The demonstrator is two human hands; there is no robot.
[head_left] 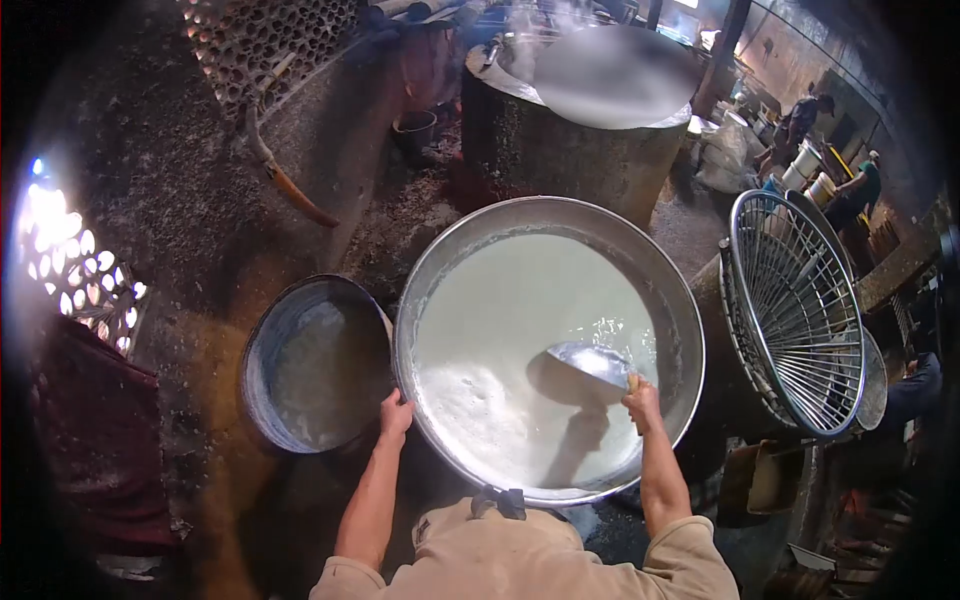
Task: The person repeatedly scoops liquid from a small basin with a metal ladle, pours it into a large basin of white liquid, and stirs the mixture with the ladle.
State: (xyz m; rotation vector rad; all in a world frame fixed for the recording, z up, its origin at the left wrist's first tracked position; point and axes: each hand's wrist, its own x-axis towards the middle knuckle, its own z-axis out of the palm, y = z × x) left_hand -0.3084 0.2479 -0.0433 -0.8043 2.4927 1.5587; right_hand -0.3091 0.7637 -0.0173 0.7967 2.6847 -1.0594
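A wide metal basin (681,300) full of milky white liquid (510,310) stands right in front of me. My left hand (397,412) grips the basin's rim on its left side. In my right hand (642,402) is the short handle of a metal scoop (590,361), held over the right part of the liquid. The scoop's blade tilts toward the left, and its shadow falls on the surface below. Whether the blade's edge touches the liquid is hard to tell. Foam lies on the liquid at the lower left.
A bucket (259,380) of cloudy liquid stands left of the basin. Behind it rises a large round vat (560,150) with steam. A slatted metal basket (800,310) leans at right. Two people (795,125) work at the far right. A curved-handled tool (290,190) rests at the left.
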